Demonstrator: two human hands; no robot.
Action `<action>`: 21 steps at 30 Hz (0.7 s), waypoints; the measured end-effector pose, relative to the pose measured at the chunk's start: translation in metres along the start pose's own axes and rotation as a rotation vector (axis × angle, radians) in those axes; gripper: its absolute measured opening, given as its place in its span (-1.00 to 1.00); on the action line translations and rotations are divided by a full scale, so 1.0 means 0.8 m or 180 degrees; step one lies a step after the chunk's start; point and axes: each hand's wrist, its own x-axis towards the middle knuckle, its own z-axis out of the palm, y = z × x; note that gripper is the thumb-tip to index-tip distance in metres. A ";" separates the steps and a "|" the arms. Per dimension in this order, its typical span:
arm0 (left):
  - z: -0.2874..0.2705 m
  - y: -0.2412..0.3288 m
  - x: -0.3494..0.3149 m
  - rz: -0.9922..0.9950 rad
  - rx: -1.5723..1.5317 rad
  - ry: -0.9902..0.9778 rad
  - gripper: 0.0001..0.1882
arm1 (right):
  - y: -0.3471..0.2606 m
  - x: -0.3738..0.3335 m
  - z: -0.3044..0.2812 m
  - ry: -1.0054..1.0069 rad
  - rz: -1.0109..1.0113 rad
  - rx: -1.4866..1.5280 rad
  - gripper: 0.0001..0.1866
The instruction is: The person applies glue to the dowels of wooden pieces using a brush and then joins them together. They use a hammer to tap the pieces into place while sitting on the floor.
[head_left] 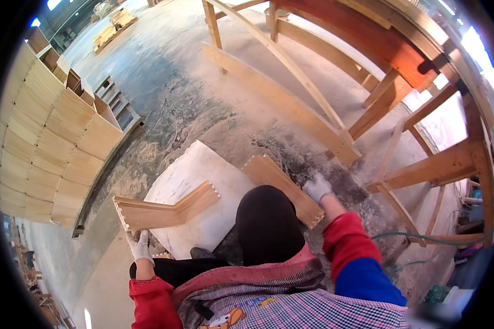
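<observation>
My left hand [141,245], in a white glove, is at the near left end of two light wooden boards [164,214] joined at an angle, with finger-jointed ends. Its fingers are closed at that end, partly hidden by the wood. The joined boards rest over a white sheet [195,170] on the floor. My right hand [317,188], gloved too, is just beyond the right edge of another jointed wooden board [282,189]. Its fingers look apart, and I see nothing held in them. My black-covered knee [270,225] lies between the two pieces.
A large stack of wooden boxes [49,137] stands at the left. To the right is a wooden workbench frame [433,164] with slanting braces and a long low plank [280,104]. A green hose [422,237] runs along the right. Dust covers the concrete floor [203,104].
</observation>
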 end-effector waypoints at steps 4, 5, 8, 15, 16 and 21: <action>0.004 0.007 -0.006 -0.0119 0.0309 0.0203 -0.33 | 0.014 -0.012 0.141 -0.0837 0.0440 -0.1043 0.04; 0.003 0.007 -0.002 -0.0173 0.0404 0.0211 -0.35 | 0.008 -0.010 0.153 -0.0878 0.0569 -0.1232 0.09; 0.026 0.014 0.003 -0.0377 0.0211 0.0501 -0.43 | -0.004 -0.001 0.165 -0.0982 0.0632 -0.1586 0.19; 0.013 -0.019 0.041 -0.0465 0.0332 0.0732 -0.49 | -0.002 0.013 0.167 -0.0936 0.0478 -0.1945 0.16; 0.018 -0.018 0.041 -0.0375 0.0367 0.0716 -0.49 | 0.002 0.015 0.171 -0.0900 0.0460 -0.1936 0.15; -0.003 -0.023 0.029 -0.0073 0.0550 0.0830 -0.58 | -0.022 0.009 0.154 -0.1236 0.0376 -0.1347 0.17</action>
